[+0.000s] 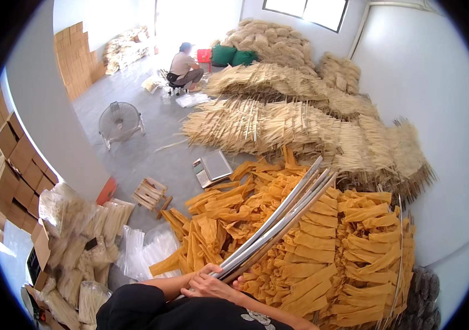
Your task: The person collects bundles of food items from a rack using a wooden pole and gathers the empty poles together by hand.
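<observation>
Grey-floored storeroom, white walls: beyond the near edge of the floor [152, 146], straw-coloured bundles [256, 124] bank up towards the far right corner, while a co-worker [184, 69] sits on a low seat near the back and a floor fan [119, 122] stands left of centre. At the near edge, my left hand [208, 270] is curled tight around the lower part of a bundle of long grey and brown rods [257, 245]; my right hand [206, 285] lies across just beside it, and whether it grips or merely rests I cannot tell. From my fingers the long axis slants away, forward and to my right, the far ends fanned slightly apart over a mustard-orange pile of cloth-like strips [311, 253]. My left hand appears marginally nearer those far ends.
</observation>
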`<move>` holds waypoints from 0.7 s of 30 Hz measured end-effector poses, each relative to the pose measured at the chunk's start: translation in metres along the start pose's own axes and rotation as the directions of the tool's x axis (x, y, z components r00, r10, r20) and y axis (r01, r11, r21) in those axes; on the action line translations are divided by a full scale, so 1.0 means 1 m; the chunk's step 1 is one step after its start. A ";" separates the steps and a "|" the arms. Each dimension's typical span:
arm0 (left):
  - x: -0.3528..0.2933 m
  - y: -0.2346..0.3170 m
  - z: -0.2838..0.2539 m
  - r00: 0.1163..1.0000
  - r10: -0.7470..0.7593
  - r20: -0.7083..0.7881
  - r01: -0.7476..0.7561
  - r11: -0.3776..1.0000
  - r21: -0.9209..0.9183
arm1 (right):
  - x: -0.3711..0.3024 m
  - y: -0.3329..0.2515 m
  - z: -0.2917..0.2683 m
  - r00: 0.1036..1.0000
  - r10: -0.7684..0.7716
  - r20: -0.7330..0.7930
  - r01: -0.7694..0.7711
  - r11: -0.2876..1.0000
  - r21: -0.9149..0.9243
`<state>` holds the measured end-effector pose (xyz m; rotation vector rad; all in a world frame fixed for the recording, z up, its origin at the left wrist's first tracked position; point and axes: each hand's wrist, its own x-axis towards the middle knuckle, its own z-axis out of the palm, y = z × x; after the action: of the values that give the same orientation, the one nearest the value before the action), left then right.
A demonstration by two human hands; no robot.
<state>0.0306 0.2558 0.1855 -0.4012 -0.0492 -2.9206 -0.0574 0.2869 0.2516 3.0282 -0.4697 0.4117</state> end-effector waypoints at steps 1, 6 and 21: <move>0.000 -0.001 0.002 1.000 0.011 0.000 -0.011 1.000 0.006 | -0.002 0.000 0.000 1.000 -0.001 -0.001 0.001 1.000 0.000; -0.001 -0.011 0.011 0.999 0.047 -0.008 -0.047 0.998 0.048 | -0.012 -0.005 -0.003 1.000 -0.019 -0.015 0.019 1.000 0.003; 0.005 -0.013 0.017 0.994 0.098 -0.044 -0.095 0.994 0.061 | -0.038 0.007 -0.040 0.972 0.087 -0.217 -0.082 0.996 0.034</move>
<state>0.0282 0.2683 0.2032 -0.3167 -0.1052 -2.8246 -0.1045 0.2943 0.2803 2.9449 -0.5824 0.7510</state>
